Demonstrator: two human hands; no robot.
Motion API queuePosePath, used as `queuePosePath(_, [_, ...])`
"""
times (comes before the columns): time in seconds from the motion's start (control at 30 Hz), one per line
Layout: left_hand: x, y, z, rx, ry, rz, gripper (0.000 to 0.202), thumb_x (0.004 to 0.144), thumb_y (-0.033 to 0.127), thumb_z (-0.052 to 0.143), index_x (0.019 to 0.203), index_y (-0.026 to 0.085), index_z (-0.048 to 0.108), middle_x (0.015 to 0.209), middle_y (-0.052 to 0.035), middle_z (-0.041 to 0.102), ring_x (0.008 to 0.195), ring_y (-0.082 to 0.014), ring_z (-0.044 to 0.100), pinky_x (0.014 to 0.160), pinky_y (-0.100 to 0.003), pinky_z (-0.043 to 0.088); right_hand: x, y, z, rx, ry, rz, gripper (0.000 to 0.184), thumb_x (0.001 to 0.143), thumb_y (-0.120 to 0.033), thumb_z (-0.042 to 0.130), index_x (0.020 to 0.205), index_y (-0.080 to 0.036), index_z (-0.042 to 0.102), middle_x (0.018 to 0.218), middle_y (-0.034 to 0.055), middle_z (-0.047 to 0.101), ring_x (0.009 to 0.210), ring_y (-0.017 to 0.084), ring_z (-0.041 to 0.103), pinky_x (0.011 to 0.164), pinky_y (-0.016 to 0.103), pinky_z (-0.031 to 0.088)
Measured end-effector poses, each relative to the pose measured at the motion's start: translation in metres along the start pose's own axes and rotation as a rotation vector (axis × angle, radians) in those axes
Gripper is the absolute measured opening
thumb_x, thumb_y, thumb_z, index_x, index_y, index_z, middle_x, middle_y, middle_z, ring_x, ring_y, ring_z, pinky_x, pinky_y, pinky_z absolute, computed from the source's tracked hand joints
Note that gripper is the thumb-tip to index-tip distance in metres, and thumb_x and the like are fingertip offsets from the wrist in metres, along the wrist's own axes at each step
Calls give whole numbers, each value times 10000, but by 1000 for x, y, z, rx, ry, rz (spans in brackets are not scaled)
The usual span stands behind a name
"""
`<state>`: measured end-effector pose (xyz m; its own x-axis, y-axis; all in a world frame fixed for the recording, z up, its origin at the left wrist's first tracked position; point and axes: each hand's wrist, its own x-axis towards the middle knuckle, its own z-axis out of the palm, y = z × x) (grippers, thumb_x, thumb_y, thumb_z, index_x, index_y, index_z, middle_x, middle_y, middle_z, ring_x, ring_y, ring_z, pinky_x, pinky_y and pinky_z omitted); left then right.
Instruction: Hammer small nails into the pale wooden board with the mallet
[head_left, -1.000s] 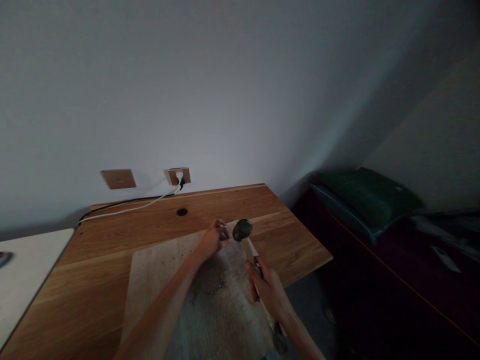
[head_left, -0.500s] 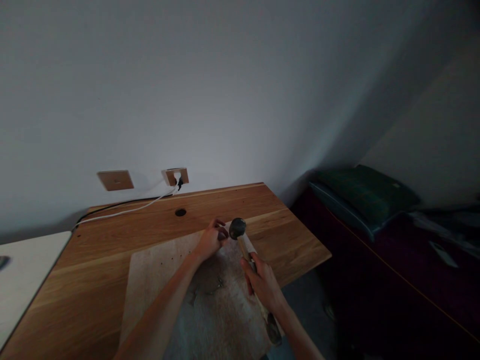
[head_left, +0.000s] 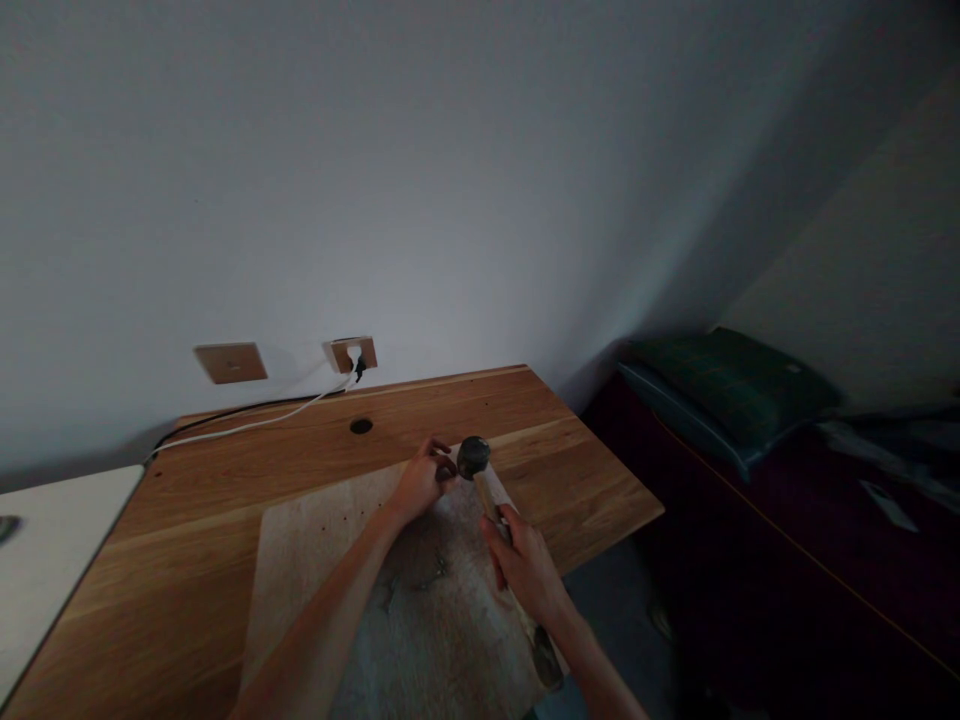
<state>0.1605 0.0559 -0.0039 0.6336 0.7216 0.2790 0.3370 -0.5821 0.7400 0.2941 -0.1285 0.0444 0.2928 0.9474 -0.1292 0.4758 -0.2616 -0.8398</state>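
Observation:
My right hand (head_left: pixel 525 565) is wrapped around the wooden handle of a hammer (head_left: pixel 474 457) with a dark, rounded head. The head is held just beside my left fingertips, near the far right corner of a pale wooden board (head_left: pixel 292 560). My left hand (head_left: pixel 422 483) has its thumb and fingers pinched together at that corner. What they hold is too small and too dark to make out. Several small metal pieces (head_left: pixel 439 570), apparently nails, lie loose on the board between my forearms. A row of small dark dots (head_left: pixel 345 518) marks the board's left part.
The board lies on a wooden desk (head_left: pixel 585 470) with a round cable hole (head_left: pixel 361 426). White and black cables (head_left: pixel 247 428) run along the wall to a socket (head_left: pixel 353 354). A white surface (head_left: pixel 60 560) is at left. At right, a green pillow (head_left: pixel 735 390) rests on dark red bedding.
The hammer head has shifted very slightly left, towards my left fingertips. Both hands keep nearly the same place and grip.

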Motion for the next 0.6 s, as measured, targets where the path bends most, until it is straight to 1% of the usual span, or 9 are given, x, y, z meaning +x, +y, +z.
queuePosePath(0.1, [1, 0, 0, 15, -17, 24, 98, 769, 123, 698, 807, 185, 763, 1102, -107, 631, 1038, -235, 651, 921, -341, 545, 0, 0, 0, -22, -10, -13, 278, 984, -472, 426, 919, -221, 525, 456, -95, 497, 387, 117, 536, 469, 208, 389])
queuePosePath(0.2, [1, -2, 2, 10, -19, 23, 140, 762, 104, 694, 845, 190, 767, 1110, -98, 626, 1016, -218, 659, 923, -330, 544, -1, 0, 0, -28, -19, -9, 284, 985, -469, 425, 937, -215, 541, 443, -96, 490, 387, 122, 534, 471, 212, 389])
queuePosePath(0.3, [0, -4, 4, -12, -4, 4, 124, 752, 132, 733, 864, 176, 757, 1173, -107, 602, 985, -205, 667, 918, -330, 547, -1, 0, 1, -24, -6, -7, 281, 986, -460, 422, 924, -215, 545, 446, -92, 498, 395, 120, 533, 469, 210, 377])
queuePosePath(0.37, [0, -5, 4, -10, 4, -4, 111, 734, 140, 758, 842, 169, 752, 1186, -113, 596, 983, -209, 665, 923, -342, 545, -1, 0, 1, -31, -15, 2, 267, 979, -451, 435, 916, -215, 541, 450, -91, 503, 401, 120, 539, 476, 210, 380])
queuePosePath(0.47, [1, -5, 3, -6, 1, -7, 52, 751, 139, 738, 793, 165, 752, 1172, -117, 602, 976, -215, 665, 917, -354, 547, -1, -1, 0, -40, -15, 17, 265, 977, -453, 434, 893, -219, 526, 448, -90, 505, 397, 122, 541, 482, 214, 386])
queuePosePath(0.6, [2, -4, 3, -14, -11, 17, 97, 757, 110, 702, 803, 172, 761, 1119, -109, 630, 995, -223, 656, 920, -361, 551, -2, -2, -1, -52, -13, 13, 263, 981, -455, 435, 889, -223, 518, 424, -95, 492, 385, 117, 534, 478, 209, 381])
